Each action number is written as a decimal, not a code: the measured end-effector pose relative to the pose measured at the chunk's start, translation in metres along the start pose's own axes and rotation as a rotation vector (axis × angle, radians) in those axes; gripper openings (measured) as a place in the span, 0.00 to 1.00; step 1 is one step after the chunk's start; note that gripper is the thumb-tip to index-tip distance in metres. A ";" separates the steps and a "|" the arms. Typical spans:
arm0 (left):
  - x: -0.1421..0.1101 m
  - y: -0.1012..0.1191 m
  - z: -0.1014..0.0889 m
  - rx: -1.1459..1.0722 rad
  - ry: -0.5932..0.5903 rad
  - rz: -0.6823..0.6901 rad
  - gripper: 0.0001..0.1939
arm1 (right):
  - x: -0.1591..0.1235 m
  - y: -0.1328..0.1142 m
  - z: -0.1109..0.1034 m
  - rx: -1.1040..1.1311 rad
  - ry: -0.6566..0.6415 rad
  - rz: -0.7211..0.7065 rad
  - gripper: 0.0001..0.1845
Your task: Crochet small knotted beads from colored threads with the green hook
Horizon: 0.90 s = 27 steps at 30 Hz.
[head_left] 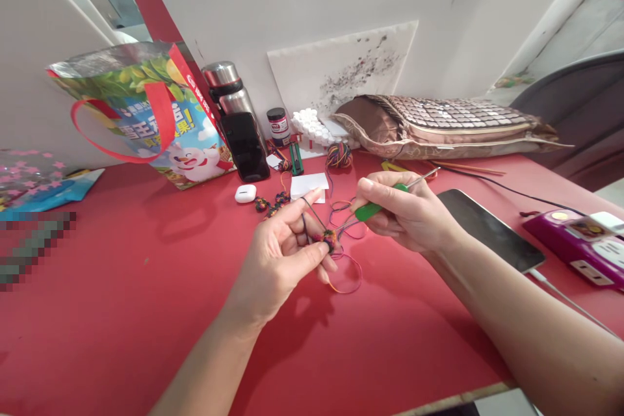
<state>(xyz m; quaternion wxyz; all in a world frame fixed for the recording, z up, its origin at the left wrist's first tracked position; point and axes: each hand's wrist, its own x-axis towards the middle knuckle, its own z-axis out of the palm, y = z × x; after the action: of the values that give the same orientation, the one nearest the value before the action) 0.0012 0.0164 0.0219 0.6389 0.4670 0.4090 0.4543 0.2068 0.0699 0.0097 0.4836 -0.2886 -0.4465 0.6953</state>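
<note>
My left hand (285, 250) pinches a small multicoloured crocheted piece (327, 238) between thumb and fingers, with the yarn strand looped over my raised index finger. My right hand (407, 211) is closed on a crochet hook with a green handle (373, 208), its metal end sticking out to the upper right. Loose multicoloured yarn (347, 273) trails in loops on the red table (146, 286) below both hands and runs back to a yarn ball (338, 155).
A printed shopping bag (146, 114), a steel flask (229, 91), a dark phone (245, 146), a small jar (279, 126) and white earbuds case (245, 193) stand at the back. A smartphone (487, 227) on a cable and a purple box (575, 244) lie right. A cushion (439, 127) rests behind.
</note>
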 end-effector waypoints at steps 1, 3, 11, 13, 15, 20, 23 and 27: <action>0.000 0.000 0.000 0.001 0.004 -0.001 0.34 | 0.000 0.000 0.001 -0.005 0.004 -0.001 0.25; 0.000 -0.001 0.000 0.004 0.011 -0.001 0.34 | -0.001 0.000 0.002 -0.019 0.014 -0.004 0.26; 0.001 0.001 0.002 0.040 0.041 0.014 0.34 | -0.001 -0.002 0.004 -0.086 0.058 -0.011 0.29; 0.002 0.001 0.002 0.051 0.048 0.017 0.34 | -0.002 -0.002 0.005 -0.095 0.076 -0.013 0.30; 0.003 0.000 0.002 0.060 0.060 0.017 0.34 | -0.002 -0.002 0.005 -0.102 0.098 -0.019 0.31; 0.003 -0.001 0.002 0.067 0.086 0.010 0.34 | -0.003 0.000 0.006 -0.139 0.135 -0.024 0.31; 0.003 -0.001 0.002 0.050 0.097 -0.002 0.33 | -0.003 -0.001 0.007 -0.136 0.140 -0.020 0.29; 0.002 0.001 0.002 0.020 0.103 -0.008 0.31 | -0.004 -0.001 0.007 -0.138 0.131 -0.016 0.28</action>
<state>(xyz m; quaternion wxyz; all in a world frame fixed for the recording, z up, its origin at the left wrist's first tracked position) 0.0036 0.0180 0.0232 0.6141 0.4476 0.4478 0.4711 0.2024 0.0640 0.0136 0.4964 -0.3625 -0.4629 0.6386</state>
